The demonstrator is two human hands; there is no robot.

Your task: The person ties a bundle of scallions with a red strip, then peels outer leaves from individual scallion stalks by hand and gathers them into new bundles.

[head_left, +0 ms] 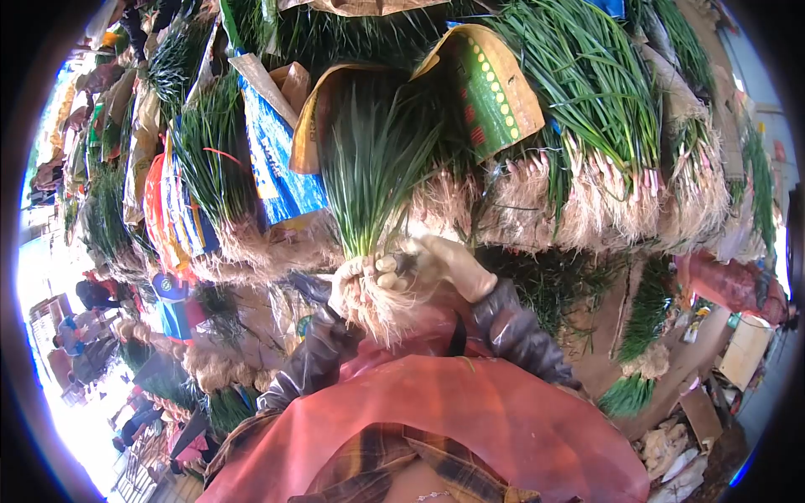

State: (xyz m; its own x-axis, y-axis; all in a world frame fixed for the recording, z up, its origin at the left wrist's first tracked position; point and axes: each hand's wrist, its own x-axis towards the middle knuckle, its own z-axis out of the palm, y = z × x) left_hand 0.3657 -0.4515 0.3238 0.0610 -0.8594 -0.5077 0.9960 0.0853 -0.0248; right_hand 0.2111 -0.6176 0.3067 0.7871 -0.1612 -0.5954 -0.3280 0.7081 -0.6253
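In front of my chest, a bunch of green onions points leaves-up, with pale roots hanging below. My left hand, in a pale glove, is wrapped round the base of the stems. From the other side, my right hand, also gloved, closes against the same bunch just above the roots. Its fingertips are blurred and partly hidden there. Behind the held bunch, more green onions lie in a heap with their roots facing me.
A green and yellow cardboard piece and a blue and white sheet stand among the heaped onions. Tied bunches lie on the floor at right. Further people are at the far left. A red apron covers my front.
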